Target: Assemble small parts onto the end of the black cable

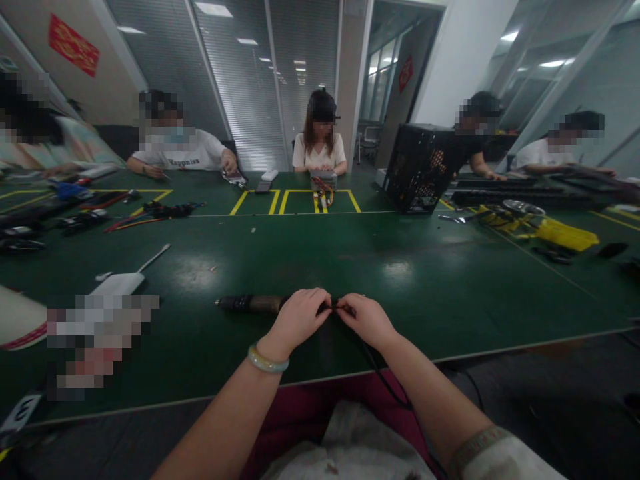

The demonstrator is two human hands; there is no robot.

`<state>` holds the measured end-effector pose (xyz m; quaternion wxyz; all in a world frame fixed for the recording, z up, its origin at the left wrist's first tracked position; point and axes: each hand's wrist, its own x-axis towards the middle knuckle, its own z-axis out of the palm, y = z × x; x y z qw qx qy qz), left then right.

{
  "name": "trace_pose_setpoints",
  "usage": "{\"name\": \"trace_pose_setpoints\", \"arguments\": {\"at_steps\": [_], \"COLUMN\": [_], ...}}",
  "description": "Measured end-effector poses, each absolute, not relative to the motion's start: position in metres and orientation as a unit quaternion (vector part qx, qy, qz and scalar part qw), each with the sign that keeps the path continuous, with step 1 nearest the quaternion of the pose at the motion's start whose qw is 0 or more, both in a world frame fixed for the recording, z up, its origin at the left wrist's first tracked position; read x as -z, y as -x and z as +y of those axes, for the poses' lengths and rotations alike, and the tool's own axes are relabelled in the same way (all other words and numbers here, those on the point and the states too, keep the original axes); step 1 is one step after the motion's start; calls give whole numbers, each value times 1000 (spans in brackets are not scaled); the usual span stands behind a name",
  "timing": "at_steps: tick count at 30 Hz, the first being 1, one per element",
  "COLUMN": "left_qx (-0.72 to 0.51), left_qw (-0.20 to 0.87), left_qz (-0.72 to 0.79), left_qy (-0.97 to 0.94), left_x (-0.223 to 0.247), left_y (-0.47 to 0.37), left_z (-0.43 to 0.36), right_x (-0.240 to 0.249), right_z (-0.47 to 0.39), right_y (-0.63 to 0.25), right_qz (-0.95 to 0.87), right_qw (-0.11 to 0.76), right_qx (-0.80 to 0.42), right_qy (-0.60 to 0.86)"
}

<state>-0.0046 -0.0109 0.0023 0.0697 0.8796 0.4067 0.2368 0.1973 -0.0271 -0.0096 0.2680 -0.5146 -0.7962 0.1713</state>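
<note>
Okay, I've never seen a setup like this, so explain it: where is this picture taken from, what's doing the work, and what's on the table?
No machine is doing the work; these are a person's two bare hands. The one picture comes from a camera worn on that person's head, looking forward and down, so the arms reach in from the bottom. The left hand, with a bracelet on its wrist, and the right hand seem to pinch a thin dark thing, mostly hidden, over a green table. A dark stick-shaped tool lies by the left hand. Farther off are loose wires and a black computer case. Other people sit at the far side.
</note>
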Motion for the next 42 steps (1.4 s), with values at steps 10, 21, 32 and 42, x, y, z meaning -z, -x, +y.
{"name": "trace_pose_setpoints", "arguments": {"at_steps": [10, 21, 32, 42], "left_qx": [-238, -246, -238, -230], "left_qw": [67, 68, 61, 43], "left_qz": [422, 409, 418, 420], "left_qy": [-872, -876, -875, -877], "left_x": [1, 2, 0, 0], "left_y": [5, 4, 4, 3], "left_z": [-10, -10, -10, -11], "right_x": [10, 12, 10, 10], "right_z": [-27, -28, -28, -28], "right_y": [-196, -196, -196, -195], "right_qz": [-782, -758, -768, -764], "right_qw": [272, 302, 286, 286], "right_qx": [-185, -221, -204, -198], "right_qy": [529, 534, 536, 544]}}
